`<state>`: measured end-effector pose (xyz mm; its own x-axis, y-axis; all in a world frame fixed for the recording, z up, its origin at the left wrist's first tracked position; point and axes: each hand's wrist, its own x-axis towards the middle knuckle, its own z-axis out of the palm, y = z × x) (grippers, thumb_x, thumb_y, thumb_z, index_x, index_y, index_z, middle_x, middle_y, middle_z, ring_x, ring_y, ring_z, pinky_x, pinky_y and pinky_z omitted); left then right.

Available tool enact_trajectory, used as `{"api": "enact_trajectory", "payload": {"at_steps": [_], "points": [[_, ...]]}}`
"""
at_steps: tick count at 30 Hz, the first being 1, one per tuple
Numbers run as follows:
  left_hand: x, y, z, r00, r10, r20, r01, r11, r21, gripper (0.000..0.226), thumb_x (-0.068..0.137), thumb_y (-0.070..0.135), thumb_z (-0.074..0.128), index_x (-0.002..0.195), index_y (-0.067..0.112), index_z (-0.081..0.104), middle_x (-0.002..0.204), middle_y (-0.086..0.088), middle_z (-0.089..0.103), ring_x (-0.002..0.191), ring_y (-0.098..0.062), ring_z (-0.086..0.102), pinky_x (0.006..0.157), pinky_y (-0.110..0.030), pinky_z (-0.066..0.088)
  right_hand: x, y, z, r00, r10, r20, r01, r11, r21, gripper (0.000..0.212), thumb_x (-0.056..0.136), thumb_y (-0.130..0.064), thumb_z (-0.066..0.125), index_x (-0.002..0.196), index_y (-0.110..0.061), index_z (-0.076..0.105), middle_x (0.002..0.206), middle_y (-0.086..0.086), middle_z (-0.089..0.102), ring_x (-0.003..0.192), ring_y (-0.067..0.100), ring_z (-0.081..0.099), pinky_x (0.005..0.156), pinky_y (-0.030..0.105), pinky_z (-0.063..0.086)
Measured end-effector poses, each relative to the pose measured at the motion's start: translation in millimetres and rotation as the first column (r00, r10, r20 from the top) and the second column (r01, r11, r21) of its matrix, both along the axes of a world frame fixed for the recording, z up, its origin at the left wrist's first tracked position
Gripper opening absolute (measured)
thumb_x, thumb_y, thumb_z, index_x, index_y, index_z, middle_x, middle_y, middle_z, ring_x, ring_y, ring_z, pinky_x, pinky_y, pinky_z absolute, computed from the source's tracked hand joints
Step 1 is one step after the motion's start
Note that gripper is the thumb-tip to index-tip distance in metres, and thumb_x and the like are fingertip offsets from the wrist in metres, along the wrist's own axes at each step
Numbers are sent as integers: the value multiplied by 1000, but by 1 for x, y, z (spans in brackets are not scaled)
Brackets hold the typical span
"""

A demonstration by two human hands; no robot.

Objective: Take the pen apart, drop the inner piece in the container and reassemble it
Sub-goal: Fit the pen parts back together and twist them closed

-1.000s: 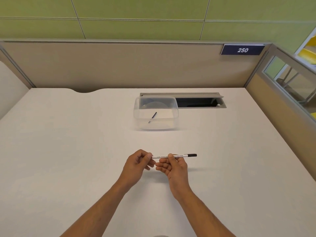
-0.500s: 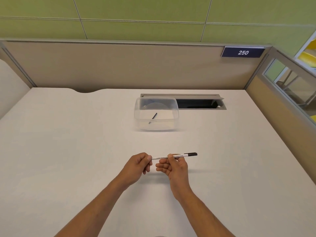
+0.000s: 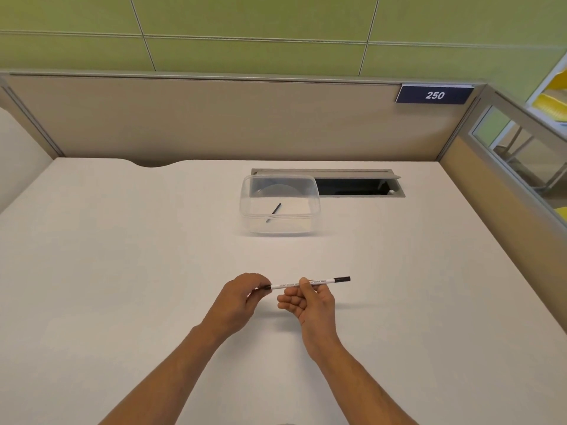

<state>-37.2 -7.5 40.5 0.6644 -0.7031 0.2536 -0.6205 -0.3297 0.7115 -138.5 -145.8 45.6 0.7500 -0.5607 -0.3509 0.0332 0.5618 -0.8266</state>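
A slim white pen (image 3: 319,282) with a black right end is held level above the white desk (image 3: 122,271). My right hand (image 3: 310,302) pinches its barrel near the middle, palm up. My left hand (image 3: 241,297) pinches the dark left end of the pen with its fingertips. Farther back stands a clear plastic container (image 3: 254,207), and a thin dark inner piece (image 3: 274,212) lies slanted on its floor.
Behind the container, a cable slot (image 3: 359,187) is cut into the desk with its lid open. Beige partition panels close the back and right sides. A blue plate marked 250 (image 3: 434,95) hangs at the back right.
My left hand's fingers have shifted slightly at the pen's left end, where a dark tip now shows. The pen and right hand stay in about the same place.
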Motion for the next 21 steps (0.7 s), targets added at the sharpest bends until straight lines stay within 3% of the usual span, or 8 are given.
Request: {"api": "enact_trajectory", "payload": {"at_steps": [2, 5, 9, 13, 15, 16, 19, 21], "points": [[-2, 1, 0, 975, -1, -220, 9, 999, 36, 6, 91, 16, 64, 95, 21, 65, 85, 13, 70, 81, -5, 63, 72, -12, 46, 0, -1, -2, 1000, 1, -4, -1, 1000, 1, 26, 97, -18, 52, 96, 7, 57, 73, 20, 67, 68, 34, 68, 59, 35, 56], [-6, 0, 1, 848, 9, -530, -33, 999, -36, 10, 96, 26, 58, 93, 21, 66, 80, 1, 72, 74, -9, 67, 66, -18, 50, -1, -3, -5, 1000, 23, -6, -23, 1000, 7, 30, 98, -19, 52, 101, 10, 54, 76, 21, 67, 72, 36, 69, 61, 36, 57], [-10, -7, 2, 802, 95, -589, -133, 991, -22, 32, 100, 31, 48, 81, 14, 67, 66, 0, 67, 61, -11, 61, 58, -20, 45, 0, -1, -5, 997, 78, -17, -78, 997, 4, 28, 97, -22, 52, 103, 5, 53, 77, 19, 68, 76, 38, 69, 63, 37, 57], [-7, -8, 2, 803, 206, -560, -240, 971, 12, 35, 100, 31, 48, 74, 12, 64, 58, 3, 62, 53, -8, 54, 55, -14, 41, -5, -1, 5, 912, 283, -296, -330, 936, -123, 50, 92, -51, 51, 90, -2, 58, 67, 14, 68, 64, 33, 70, 53, 37, 56], [-4, -6, 1, 802, 247, -544, -271, 962, 38, 38, 100, 34, 48, 72, 12, 62, 57, 4, 60, 51, -7, 53, 53, -13, 40, -10, 1, 9, 852, 318, -415, -477, 799, -367, 52, 86, -63, 49, 78, -12, 57, 58, 6, 65, 50, 22, 65, 48, 36, 55], [-3, -6, 2, 801, 260, -539, -277, 960, 51, 39, 99, 36, 47, 71, 12, 61, 56, 3, 59, 51, -7, 52, 52, -12, 40, -11, 2, 10, 856, 273, -440, -494, 686, -535, 47, 85, -63, 50, 73, -18, 54, 56, 4, 63, 48, 15, 60, 50, 36, 53], [-3, -6, 3, 799, 246, -548, -247, 966, 74, 43, 98, 42, 47, 69, 14, 60, 54, 2, 55, 49, -7, 47, 49, -11, 38, -10, -2, 13, 944, 91, -316, -328, 174, -929, 21, 89, -47, 55, 77, -29, 52, 69, -9, 60, 67, 7, 52, 61, 26, 45], [-6, -6, 5, 802, 214, -558, -204, 976, 80, 44, 97, 45, 47, 66, 17, 58, 51, 3, 52, 48, -7, 43, 46, -10, 35, -5, -9, 15, 965, 73, -253, -243, -130, -961, 14, 88, -35, 62, 93, -23, 60, 88, -6, 63, 85, 14, 53, 73, 30, 44]]}}
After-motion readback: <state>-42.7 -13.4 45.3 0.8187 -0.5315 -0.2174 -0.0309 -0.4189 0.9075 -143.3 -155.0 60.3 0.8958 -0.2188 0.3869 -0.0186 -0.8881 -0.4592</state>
